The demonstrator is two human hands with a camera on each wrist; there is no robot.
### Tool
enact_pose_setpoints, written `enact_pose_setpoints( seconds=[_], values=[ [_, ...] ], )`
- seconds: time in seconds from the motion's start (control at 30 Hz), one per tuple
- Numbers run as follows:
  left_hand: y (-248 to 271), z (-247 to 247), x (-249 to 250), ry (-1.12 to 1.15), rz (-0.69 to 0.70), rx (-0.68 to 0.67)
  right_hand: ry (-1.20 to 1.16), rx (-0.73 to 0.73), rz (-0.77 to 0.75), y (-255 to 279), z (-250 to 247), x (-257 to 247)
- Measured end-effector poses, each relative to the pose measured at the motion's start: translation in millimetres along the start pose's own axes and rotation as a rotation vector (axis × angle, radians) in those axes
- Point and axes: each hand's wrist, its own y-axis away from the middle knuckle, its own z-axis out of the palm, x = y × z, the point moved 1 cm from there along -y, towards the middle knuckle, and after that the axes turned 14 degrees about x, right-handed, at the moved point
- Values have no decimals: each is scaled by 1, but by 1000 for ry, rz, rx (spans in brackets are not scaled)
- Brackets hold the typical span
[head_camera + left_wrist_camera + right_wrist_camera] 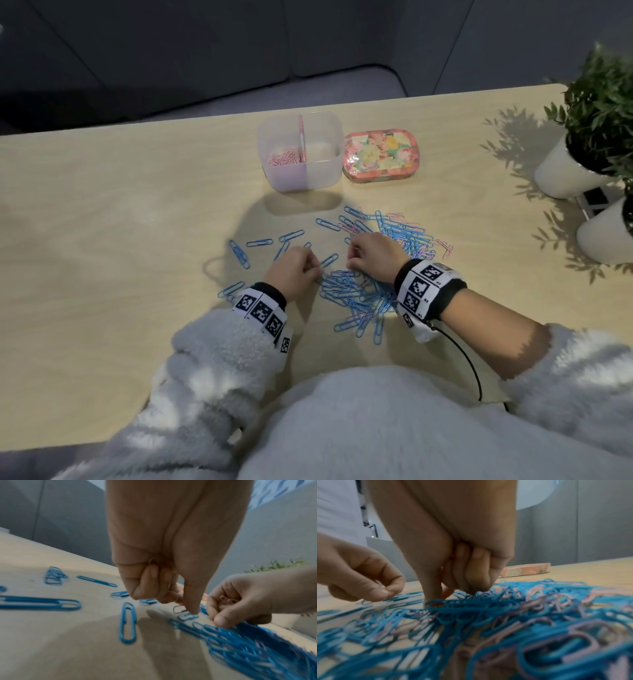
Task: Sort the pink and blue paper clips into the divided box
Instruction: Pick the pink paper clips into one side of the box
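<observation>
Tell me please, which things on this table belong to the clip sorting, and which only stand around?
Belong:
divided box
pink clips in its left compartment
mixed clip pile
left hand
right hand

Standing around:
floral tin
potted plants

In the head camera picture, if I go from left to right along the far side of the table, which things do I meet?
Translucent plastic divided box with pink paper clips in its left compartment → flowered pink tin → white plant pots.
</observation>
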Motion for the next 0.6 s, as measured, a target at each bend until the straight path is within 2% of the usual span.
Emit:
enact_pose_setpoints(
  seconds=[0.13,0.2,0.3,0.37,0.43,0.5,0.6],
  values=[
    [-5,-9,3,195,-78,2,16,-86,-26,-1,-4,-1],
    [-7,-10,10,332,-128,-77,-79,-19,-27,0,-10,1],
    [-11,-5,20,352,-172,-155,-476,83,141,3,-23,11],
    [-15,0,26,296,-146,-128,-744,32,273,9,-28,19],
    [-16,6,32,147,-54,-89,-877,3,333,16,-30,24],
    [-14,11,37,-10,36,-67,-854,2,340,21,-27,25],
    [-14,17,45,-208,179,-51,-505,-15,123,31,-20,23]
  ],
)
